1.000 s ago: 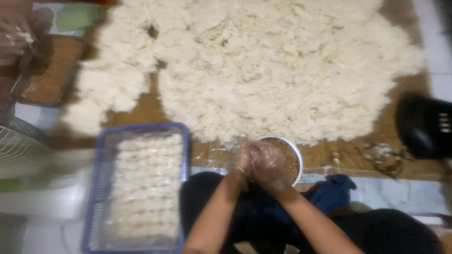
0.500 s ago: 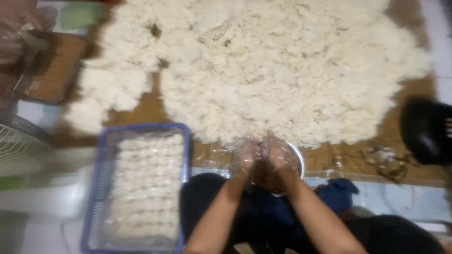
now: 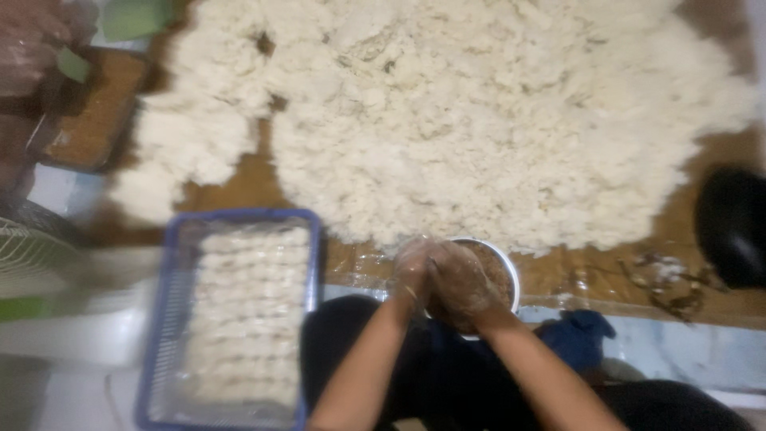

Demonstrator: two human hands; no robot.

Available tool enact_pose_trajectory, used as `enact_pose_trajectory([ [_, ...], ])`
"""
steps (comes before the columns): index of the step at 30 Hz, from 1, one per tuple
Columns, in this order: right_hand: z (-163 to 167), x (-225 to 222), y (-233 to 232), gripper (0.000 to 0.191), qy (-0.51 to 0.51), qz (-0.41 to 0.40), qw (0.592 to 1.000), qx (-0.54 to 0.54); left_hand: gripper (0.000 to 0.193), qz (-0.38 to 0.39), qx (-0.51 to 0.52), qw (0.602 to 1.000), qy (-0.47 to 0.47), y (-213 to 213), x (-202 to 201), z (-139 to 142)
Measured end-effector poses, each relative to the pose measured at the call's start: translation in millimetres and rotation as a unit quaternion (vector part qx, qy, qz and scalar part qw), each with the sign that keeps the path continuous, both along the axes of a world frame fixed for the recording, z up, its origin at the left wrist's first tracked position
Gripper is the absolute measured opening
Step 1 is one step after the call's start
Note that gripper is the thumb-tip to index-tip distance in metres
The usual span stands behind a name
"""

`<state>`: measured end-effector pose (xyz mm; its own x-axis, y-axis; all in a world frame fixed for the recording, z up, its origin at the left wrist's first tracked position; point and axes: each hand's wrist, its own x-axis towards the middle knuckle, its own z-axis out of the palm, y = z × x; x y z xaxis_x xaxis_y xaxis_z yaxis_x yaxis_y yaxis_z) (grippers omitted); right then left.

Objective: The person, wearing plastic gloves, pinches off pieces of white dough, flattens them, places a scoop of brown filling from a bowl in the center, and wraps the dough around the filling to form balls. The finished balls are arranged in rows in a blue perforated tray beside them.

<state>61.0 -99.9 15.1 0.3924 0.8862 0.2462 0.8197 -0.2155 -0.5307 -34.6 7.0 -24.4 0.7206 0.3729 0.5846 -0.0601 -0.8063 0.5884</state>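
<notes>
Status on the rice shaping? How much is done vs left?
Done: the blue basket holds several rows of shaped white pieces, roughly full. In hand: left hand and right hand are pressed together over the white bowl of brown filling; what they enclose is hidden. Left: a large heap of loose white rice covers the brown board.

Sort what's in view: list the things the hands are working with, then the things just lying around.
In use: left hand, right hand, white bowl, rice heap, blue basket.
Lying about: brown tray, black object, blue cloth, fan.
</notes>
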Motion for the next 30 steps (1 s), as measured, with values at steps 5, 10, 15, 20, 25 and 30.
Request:
enact_pose_trajectory([
  [5,-4.1,62.3,18.5,0.022,-0.066,-0.049,0.976,-0.203,0.019,-0.001,-0.041,0.982,0.183,-5.3,6.7,15.3],
  [10,-15.0,147.0,21.6,0.066,-0.056,-0.193,0.902,-0.383,0.015,0.016,-0.065,0.975,0.214,-14.3,17.7,-12.7],
  [15,-27.0,163.0,10.4,0.05,-0.025,-0.192,0.879,-0.436,0.012,0.0,-0.116,0.973,0.201,-16.9,32.7,-29.4],
  [20,2.3,140.4,-9.5,0.033,0.049,-0.18,0.867,-0.462,0.013,0.13,-0.06,0.989,-0.018,55.6,-25.3,-17.0],
  [25,5.1,130.5,-51.2,0.029,0.096,-0.196,0.884,-0.414,0.024,0.342,-0.043,0.878,0.333,142.7,-187.8,-2.9],
  [30,-39.1,148.3,-82.3,0.048,0.109,-0.19,0.936,-0.277,0.035,0.279,-0.228,0.751,0.553,126.4,-277.4,-38.9],
])
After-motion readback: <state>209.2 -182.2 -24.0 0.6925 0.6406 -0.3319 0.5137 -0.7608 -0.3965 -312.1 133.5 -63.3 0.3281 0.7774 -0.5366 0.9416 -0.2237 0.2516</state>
